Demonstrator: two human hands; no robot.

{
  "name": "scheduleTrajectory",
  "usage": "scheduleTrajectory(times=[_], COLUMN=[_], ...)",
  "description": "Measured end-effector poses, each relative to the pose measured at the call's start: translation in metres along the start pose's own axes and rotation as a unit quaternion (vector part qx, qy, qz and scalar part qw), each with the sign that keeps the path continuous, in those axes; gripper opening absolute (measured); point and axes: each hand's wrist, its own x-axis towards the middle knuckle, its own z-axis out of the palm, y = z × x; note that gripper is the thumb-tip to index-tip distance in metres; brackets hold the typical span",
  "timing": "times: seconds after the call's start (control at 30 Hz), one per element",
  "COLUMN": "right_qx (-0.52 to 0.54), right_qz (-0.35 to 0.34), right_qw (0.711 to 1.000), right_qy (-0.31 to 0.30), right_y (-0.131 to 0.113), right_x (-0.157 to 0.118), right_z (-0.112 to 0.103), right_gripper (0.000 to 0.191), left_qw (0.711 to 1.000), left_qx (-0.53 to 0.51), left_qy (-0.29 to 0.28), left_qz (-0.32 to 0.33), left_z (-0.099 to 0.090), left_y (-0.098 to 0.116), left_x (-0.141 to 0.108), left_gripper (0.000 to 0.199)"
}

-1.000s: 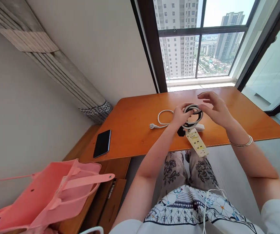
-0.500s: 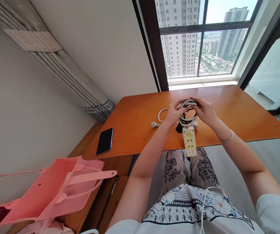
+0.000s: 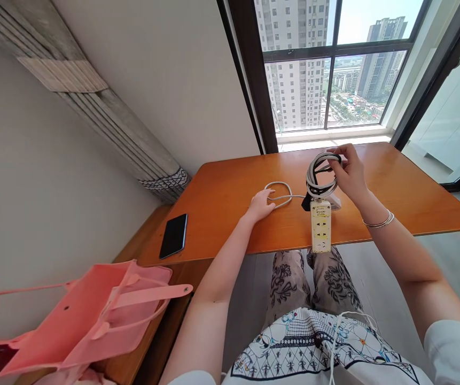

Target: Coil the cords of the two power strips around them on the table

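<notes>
A coil of white and black cord point(image 3: 313, 182) hangs from my right hand point(image 3: 350, 172), its fingers closed on the coil's upper right. Directly below the coil is a yellowed power strip point(image 3: 320, 225), hanging past the table's front edge. A black plug point(image 3: 306, 202) and a white plug piece point(image 3: 335, 201) show beside the strip's top. Down on the tabletop, my left hand point(image 3: 260, 206) is closed over the plug end of a loose white cord point(image 3: 286, 187). The plug itself is hidden under the fingers. From there the cord loops right toward the coil.
A black phone point(image 3: 173, 236) lies on the left of the brown table point(image 3: 221, 203). Lower left, a pink bag point(image 3: 93, 315) rests on a wooden surface. A grey curtain point(image 3: 133, 133) hangs at the left, and a window point(image 3: 329, 80) is behind the table.
My left hand has left the coil and moved left and down onto the cord's plug end. My right hand, still holding the coil, has shifted right, and the power strip has moved right too.
</notes>
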Motion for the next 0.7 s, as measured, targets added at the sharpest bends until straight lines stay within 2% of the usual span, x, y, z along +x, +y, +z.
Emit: scheduleTrajectory(times=[0.13,0.2,0.33,0.47,0.5,0.57,0.7], right_qx=[-0.006,-0.007,-0.024,-0.067,-0.079,-0.103,-0.136], right_qz=[0.025,0.045,0.074,0.093,0.100,0.120,0.143], right_qw=[1.000,0.999,0.997,0.993,0.991,0.986,0.977], right_qy=[0.008,0.013,0.020,0.039,0.044,0.053,0.079], right_y=[0.008,0.014,0.027,0.035,0.035,0.035,0.040], right_x=[0.001,0.002,0.007,0.012,0.013,0.016,0.024], right_z=[-0.004,-0.006,-0.009,-0.012,-0.013,-0.016,-0.024], right_gripper=[0.033,0.033,0.030,0.025,0.024,0.021,0.020], left_qw=[0.993,0.989,0.976,0.951,0.948,0.951,0.973], left_qx=[0.100,0.130,0.192,0.264,0.268,0.253,0.119], left_qy=[0.020,0.005,-0.050,-0.091,-0.094,-0.074,0.034], left_qz=[-0.062,-0.074,-0.085,-0.131,-0.143,-0.162,-0.196], left_z=[-0.004,-0.005,-0.013,-0.033,-0.039,-0.053,-0.078], left_y=[-0.006,-0.005,0.002,0.005,0.004,-0.002,-0.024], left_x=[-0.010,-0.017,-0.026,-0.026,-0.026,-0.025,-0.028], left_gripper=[0.071,0.072,0.061,0.038,0.037,0.041,0.035])
